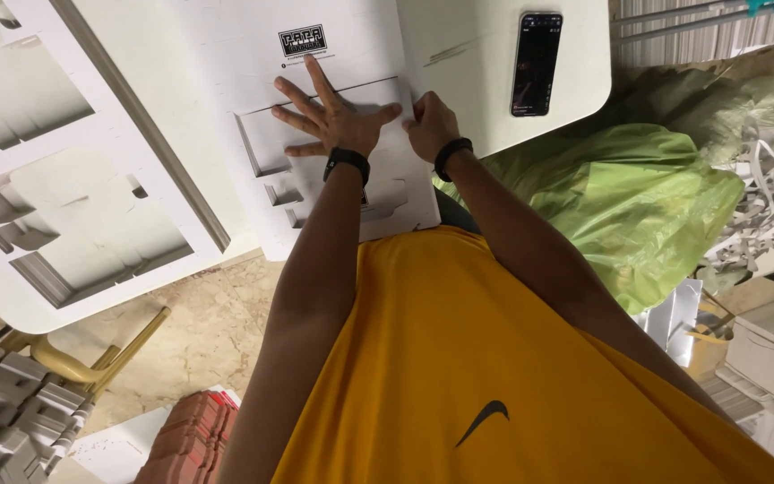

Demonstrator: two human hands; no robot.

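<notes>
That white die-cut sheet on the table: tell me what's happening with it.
A person in a yellow shirt leans over a white table. The left hand lies flat, fingers spread, on the white die-cut cardboard sheet; the right hand grips the sheet's right edge. A phone lies beside it. A sheet with its shapes already out lies to the left; a green bag sits right.

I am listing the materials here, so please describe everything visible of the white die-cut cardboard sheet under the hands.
The white die-cut cardboard sheet lies flat on the white table. It shows cut outlines and a small black printed label near its far edge. The left hand presses on it with spread fingers; the right hand grips its right edge.
</notes>
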